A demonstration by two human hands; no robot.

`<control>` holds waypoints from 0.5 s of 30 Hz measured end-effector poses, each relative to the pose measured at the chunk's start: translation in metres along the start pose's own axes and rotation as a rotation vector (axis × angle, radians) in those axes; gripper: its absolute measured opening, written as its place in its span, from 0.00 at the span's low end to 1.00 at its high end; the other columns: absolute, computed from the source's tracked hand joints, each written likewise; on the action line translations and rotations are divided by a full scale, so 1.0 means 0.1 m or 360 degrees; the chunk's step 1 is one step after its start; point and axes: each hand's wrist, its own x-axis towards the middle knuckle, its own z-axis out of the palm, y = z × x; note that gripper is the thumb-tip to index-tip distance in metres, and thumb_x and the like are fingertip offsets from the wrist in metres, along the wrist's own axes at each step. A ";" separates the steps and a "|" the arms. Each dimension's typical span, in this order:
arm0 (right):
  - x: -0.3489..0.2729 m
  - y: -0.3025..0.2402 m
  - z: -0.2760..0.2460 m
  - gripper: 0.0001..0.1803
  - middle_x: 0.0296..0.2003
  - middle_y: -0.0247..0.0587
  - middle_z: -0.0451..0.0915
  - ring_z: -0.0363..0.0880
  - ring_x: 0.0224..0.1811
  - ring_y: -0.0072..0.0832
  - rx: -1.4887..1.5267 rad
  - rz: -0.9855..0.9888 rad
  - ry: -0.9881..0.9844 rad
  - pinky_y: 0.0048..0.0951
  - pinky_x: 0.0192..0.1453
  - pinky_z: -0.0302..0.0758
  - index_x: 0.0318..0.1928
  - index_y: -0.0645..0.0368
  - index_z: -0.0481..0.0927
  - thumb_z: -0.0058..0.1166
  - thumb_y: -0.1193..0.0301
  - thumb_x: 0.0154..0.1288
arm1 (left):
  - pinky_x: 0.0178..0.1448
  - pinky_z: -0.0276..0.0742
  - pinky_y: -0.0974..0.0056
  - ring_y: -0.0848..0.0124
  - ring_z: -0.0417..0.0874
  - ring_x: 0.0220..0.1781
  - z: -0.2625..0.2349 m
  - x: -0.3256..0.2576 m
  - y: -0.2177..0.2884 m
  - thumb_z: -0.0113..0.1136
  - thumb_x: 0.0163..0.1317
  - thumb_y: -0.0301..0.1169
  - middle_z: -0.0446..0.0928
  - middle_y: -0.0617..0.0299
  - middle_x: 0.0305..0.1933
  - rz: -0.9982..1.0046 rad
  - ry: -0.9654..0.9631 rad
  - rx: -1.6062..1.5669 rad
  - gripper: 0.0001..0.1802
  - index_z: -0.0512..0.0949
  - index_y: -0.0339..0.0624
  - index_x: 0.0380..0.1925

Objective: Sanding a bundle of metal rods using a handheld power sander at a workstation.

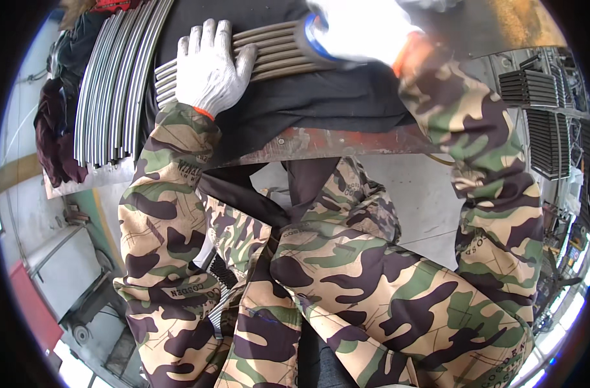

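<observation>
Left grip (208, 68), in a white knit glove, spread flat with fingers (211, 32) splayed, pressing palm-down on a bundle of grey metal rods (269, 48). Lying side by side under that palm, the rods, running away toward the right grip and resting on a dark cloth (321, 97) that covers the desk (347, 143). Right grip (359, 29), also gloved in white and blurred, at the far end of the same bundle, beside a blue-edged band (313, 40) circling the rods; closed around something or merely resting there, cannot tell. Outward of the left grip, well apart from the bundle, a second stack of long curved metal strips (111, 84), laid parallel along the desk's edge. Beyond those, dark clothing (52, 129) heaped at the far left. Below both grips, nearer the body, the desk's rusty front rim, then camouflage sleeves and trousers (347, 284) filling the lower view. Outward of the right grip, past the sleeve, dark ribbed racks (544, 116) stacked in rows, well away from the rods.
</observation>
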 end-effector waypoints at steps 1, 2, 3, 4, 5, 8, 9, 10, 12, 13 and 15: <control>-0.03 -0.04 -0.06 0.11 0.33 0.56 0.82 0.86 0.36 0.55 0.0050 -0.0081 0.0035 0.54 0.41 0.82 0.40 0.58 0.82 0.56 0.63 0.65 | 0.78 0.61 0.41 0.40 0.71 0.74 -0.01 0.02 -0.03 0.54 0.75 0.51 0.73 0.36 0.72 0.0007 -0.0007 0.0011 0.35 0.73 0.31 0.69; 0.02 -0.06 -0.06 0.11 0.34 0.56 0.82 0.86 0.36 0.55 0.0037 -0.0044 0.0026 0.54 0.42 0.82 0.40 0.58 0.82 0.56 0.64 0.65 | 0.78 0.62 0.40 0.40 0.72 0.73 -0.02 0.05 -0.07 0.54 0.75 0.50 0.73 0.36 0.72 0.0012 0.0010 0.0003 0.35 0.73 0.32 0.69; 0.06 -0.06 -0.07 0.11 0.34 0.57 0.83 0.86 0.37 0.56 0.0016 0.0004 0.0009 0.55 0.42 0.82 0.40 0.58 0.82 0.56 0.64 0.65 | 0.77 0.63 0.40 0.40 0.72 0.73 -0.02 0.08 -0.06 0.54 0.75 0.50 0.73 0.37 0.71 0.0026 0.0029 -0.0018 0.35 0.73 0.32 0.69; 0.14 0.00 -0.07 0.11 0.34 0.59 0.83 0.86 0.38 0.57 0.0003 0.0019 0.0035 0.56 0.42 0.81 0.40 0.59 0.82 0.56 0.64 0.64 | 0.76 0.64 0.41 0.40 0.73 0.72 0.02 0.13 -0.10 0.54 0.75 0.50 0.74 0.36 0.71 0.0050 0.0045 -0.0032 0.34 0.73 0.32 0.68; 0.21 0.08 0.03 0.12 0.34 0.60 0.83 0.86 0.38 0.59 -0.0034 0.0042 0.0086 0.56 0.43 0.81 0.40 0.59 0.82 0.56 0.64 0.65 | 0.76 0.64 0.41 0.40 0.73 0.72 0.07 0.15 -0.12 0.54 0.75 0.50 0.74 0.36 0.71 0.0061 0.0042 -0.0031 0.34 0.73 0.32 0.68; 0.24 0.04 0.06 0.12 0.36 0.59 0.83 0.86 0.39 0.58 -0.0026 0.0045 0.0030 0.55 0.44 0.82 0.41 0.59 0.82 0.56 0.63 0.65 | 0.67 0.70 0.44 0.47 0.79 0.61 0.14 0.13 -0.18 0.58 0.70 0.52 0.79 0.43 0.62 0.0144 0.0252 0.0070 0.32 0.78 0.34 0.60; 0.17 -0.08 0.01 0.13 0.36 0.59 0.84 0.87 0.39 0.57 0.0034 0.0012 0.0010 0.55 0.45 0.82 0.41 0.59 0.82 0.56 0.63 0.65 | 0.67 0.70 0.44 0.47 0.79 0.61 0.12 0.11 -0.18 0.58 0.70 0.52 0.79 0.43 0.62 0.0134 0.0248 0.0075 0.32 0.78 0.34 0.60; 0.15 -0.17 -0.11 0.13 0.37 0.59 0.84 0.87 0.40 0.57 0.0099 0.0042 -0.0146 0.54 0.46 0.83 0.41 0.59 0.82 0.56 0.62 0.65 | 0.66 0.70 0.44 0.47 0.79 0.61 0.09 0.11 -0.16 0.58 0.70 0.52 0.79 0.44 0.61 0.0140 0.0271 0.0085 0.32 0.78 0.34 0.60; 0.15 -0.18 -0.19 0.13 0.36 0.61 0.83 0.86 0.39 0.58 0.0103 0.0002 -0.0044 0.56 0.44 0.81 0.41 0.59 0.82 0.57 0.62 0.65 | 0.66 0.70 0.44 0.47 0.79 0.60 0.04 0.12 -0.14 0.59 0.70 0.52 0.79 0.44 0.60 0.0174 0.0312 0.0079 0.32 0.78 0.33 0.59; 0.23 -0.08 -0.13 0.13 0.35 0.62 0.83 0.86 0.39 0.59 0.0065 -0.0021 0.0023 0.57 0.44 0.81 0.40 0.59 0.82 0.57 0.63 0.65 | 0.66 0.70 0.44 0.47 0.79 0.60 0.06 0.11 -0.11 0.59 0.70 0.52 0.79 0.44 0.60 0.0180 0.0319 0.0068 0.32 0.78 0.33 0.59; 0.37 0.06 0.07 0.12 0.34 0.63 0.83 0.85 0.38 0.62 -0.0066 0.0083 0.0062 0.58 0.42 0.80 0.38 0.60 0.82 0.57 0.63 0.65 | 0.66 0.70 0.43 0.48 0.78 0.61 0.05 0.05 -0.08 0.59 0.69 0.52 0.79 0.44 0.60 0.0160 0.0362 0.0094 0.32 0.78 0.33 0.59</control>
